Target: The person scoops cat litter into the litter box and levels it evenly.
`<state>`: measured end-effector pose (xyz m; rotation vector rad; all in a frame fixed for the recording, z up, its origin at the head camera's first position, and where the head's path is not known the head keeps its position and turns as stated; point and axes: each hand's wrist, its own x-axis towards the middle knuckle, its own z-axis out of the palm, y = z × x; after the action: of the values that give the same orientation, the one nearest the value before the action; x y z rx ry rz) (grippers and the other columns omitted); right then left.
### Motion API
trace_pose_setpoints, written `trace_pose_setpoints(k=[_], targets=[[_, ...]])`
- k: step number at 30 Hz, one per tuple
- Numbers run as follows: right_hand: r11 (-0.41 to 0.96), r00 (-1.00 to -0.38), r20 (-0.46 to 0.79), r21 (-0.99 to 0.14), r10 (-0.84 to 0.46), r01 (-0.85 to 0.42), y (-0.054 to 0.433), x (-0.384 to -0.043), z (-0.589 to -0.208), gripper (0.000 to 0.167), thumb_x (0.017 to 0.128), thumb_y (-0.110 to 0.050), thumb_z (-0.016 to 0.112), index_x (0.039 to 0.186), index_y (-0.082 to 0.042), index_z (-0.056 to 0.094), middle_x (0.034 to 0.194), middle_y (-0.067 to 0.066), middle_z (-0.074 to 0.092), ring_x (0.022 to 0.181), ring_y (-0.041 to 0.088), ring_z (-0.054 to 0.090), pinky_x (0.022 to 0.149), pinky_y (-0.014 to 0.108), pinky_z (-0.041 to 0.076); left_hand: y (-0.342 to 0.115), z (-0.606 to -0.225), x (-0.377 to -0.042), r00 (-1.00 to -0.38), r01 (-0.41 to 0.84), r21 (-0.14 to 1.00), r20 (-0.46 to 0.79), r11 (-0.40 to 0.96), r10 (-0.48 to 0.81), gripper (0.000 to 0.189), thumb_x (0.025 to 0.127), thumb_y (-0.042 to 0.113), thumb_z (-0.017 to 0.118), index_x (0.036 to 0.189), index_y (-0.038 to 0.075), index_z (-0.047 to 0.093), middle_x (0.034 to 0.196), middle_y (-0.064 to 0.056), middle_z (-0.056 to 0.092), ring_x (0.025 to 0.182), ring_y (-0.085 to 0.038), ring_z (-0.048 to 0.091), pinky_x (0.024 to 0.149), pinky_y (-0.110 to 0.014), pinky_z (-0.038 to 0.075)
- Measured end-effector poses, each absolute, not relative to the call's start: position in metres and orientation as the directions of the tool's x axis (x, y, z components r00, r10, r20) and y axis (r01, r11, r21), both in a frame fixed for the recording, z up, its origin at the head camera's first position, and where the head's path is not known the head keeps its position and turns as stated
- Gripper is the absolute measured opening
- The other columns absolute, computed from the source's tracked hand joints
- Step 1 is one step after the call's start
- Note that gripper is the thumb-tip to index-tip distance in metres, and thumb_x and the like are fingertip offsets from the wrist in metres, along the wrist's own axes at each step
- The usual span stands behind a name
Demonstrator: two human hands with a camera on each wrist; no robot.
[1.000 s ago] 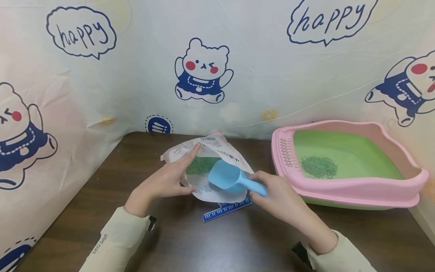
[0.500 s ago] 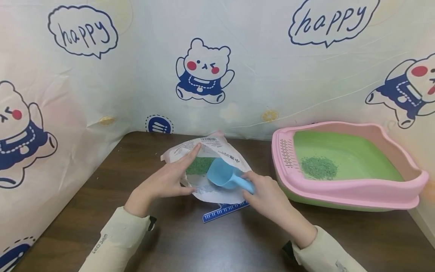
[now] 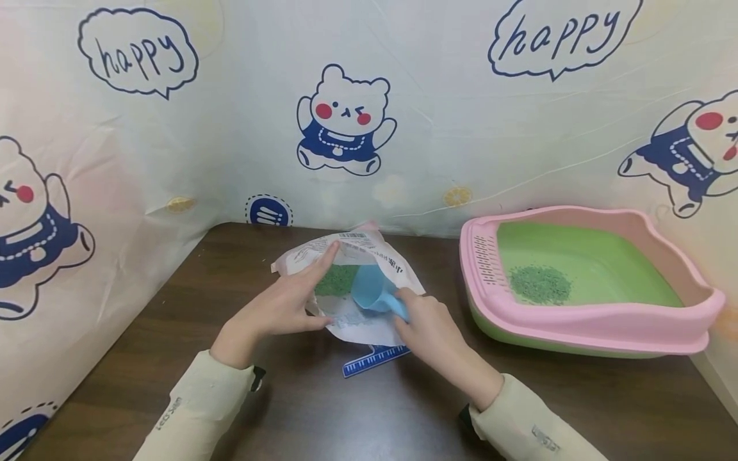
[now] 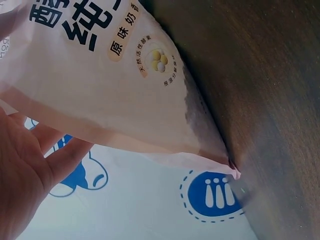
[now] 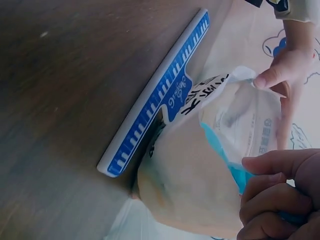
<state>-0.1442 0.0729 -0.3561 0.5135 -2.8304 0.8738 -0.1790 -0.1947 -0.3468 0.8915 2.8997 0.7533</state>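
Note:
A white and pink bag of cat litter (image 3: 357,326) lies on the table with its mouth spread, green granules (image 3: 336,280) showing inside. My left hand (image 3: 279,304) holds the bag's left side, thumb at the lower rim and fingers reaching to the upper one. In the left wrist view, fingers (image 4: 70,155) show behind the printed bag (image 4: 100,95). With its fingers curled round the handle, my right hand (image 3: 429,330) grips a light-blue scoop (image 3: 369,288). The scoop's bowl is in the bag's mouth, beside the granules. The right wrist view shows the curled right hand (image 5: 280,200).
At the right stands a pink and green litter box (image 3: 582,317) with a small heap of green granules (image 3: 541,284) in it. A blue clip with a piano-key pattern (image 3: 375,360) lies in front of the bag. A printed cloth backdrop (image 3: 432,128) rises behind the table.
My right hand has moved left with the scoop, bringing its bowl deeper into the bag's mouth and turning it more toward the granules. The left hand has stayed on the bag.

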Motion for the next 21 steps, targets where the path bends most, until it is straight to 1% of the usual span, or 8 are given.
trace_pose_setpoints(k=[6, 12, 16, 18, 21], targets=[[0.771, -0.926, 0.255, -0.515, -0.28, -0.375, 0.065, -0.148, -0.361, 0.018, 0.088, -0.006, 0.069, 0.105, -0.003, 0.066, 0.076, 0.008, 0.063, 0.057, 0.015, 0.053, 0.052, 0.023, 0.045, -0.193, -0.345, -0.178, -0.841, 0.519, 0.45, 0.116, 0.727, 0.528, 0.12, 0.079, 0.026, 0.083, 0.16, 0.031, -0.005, 0.166, -0.009, 0.022, 0.125, -0.028, 0.056, 0.096, -0.047, 0.054], [0.767, -0.934, 0.234, -0.534, -0.27, -0.355, 0.057, -0.153, -0.363, 0.02, 0.089, -0.008, 0.068, 0.108, -0.002, 0.065, 0.084, 0.01, 0.068, 0.06, 0.016, 0.057, 0.056, 0.025, 0.051, -0.192, -0.344, -0.178, -0.843, 0.516, 0.449, 0.115, 0.729, 0.525, 0.12, 0.079, 0.026, 0.083, 0.161, 0.03, -0.004, 0.166, -0.009, 0.022, 0.124, -0.028, 0.057, 0.096, -0.047, 0.054], [0.756, -0.94, 0.219, -0.56, -0.26, -0.339, 0.053, -0.157, -0.366, 0.022, 0.089, -0.007, 0.067, 0.11, -0.002, 0.066, 0.087, 0.01, 0.069, 0.062, 0.016, 0.058, 0.058, 0.026, 0.052, -0.191, -0.345, -0.177, -0.843, 0.516, 0.448, 0.113, 0.73, 0.526, 0.12, 0.079, 0.027, 0.083, 0.16, 0.031, -0.005, 0.166, -0.008, 0.022, 0.123, -0.028, 0.057, 0.096, -0.047, 0.054], [0.752, -0.941, 0.223, -0.565, -0.256, -0.338, 0.051, -0.16, -0.367, 0.023, 0.088, -0.007, 0.067, 0.111, -0.002, 0.066, 0.087, 0.01, 0.069, 0.063, 0.017, 0.058, 0.059, 0.028, 0.052, -0.191, -0.345, -0.177, -0.841, 0.52, 0.442, 0.116, 0.731, 0.528, 0.12, 0.079, 0.027, 0.083, 0.161, 0.029, -0.005, 0.166, -0.008, 0.022, 0.12, -0.026, 0.058, 0.096, -0.047, 0.055], [0.752, -0.941, 0.228, -0.567, -0.251, -0.338, 0.048, -0.163, -0.367, 0.025, 0.087, -0.007, 0.069, 0.111, -0.002, 0.066, 0.089, 0.011, 0.07, 0.066, 0.019, 0.06, 0.061, 0.032, 0.054, -0.191, -0.346, -0.178, -0.835, 0.532, 0.429, 0.124, 0.73, 0.535, 0.119, 0.079, 0.027, 0.083, 0.161, 0.026, -0.003, 0.165, -0.009, 0.024, 0.11, -0.023, 0.06, 0.095, -0.044, 0.055]])
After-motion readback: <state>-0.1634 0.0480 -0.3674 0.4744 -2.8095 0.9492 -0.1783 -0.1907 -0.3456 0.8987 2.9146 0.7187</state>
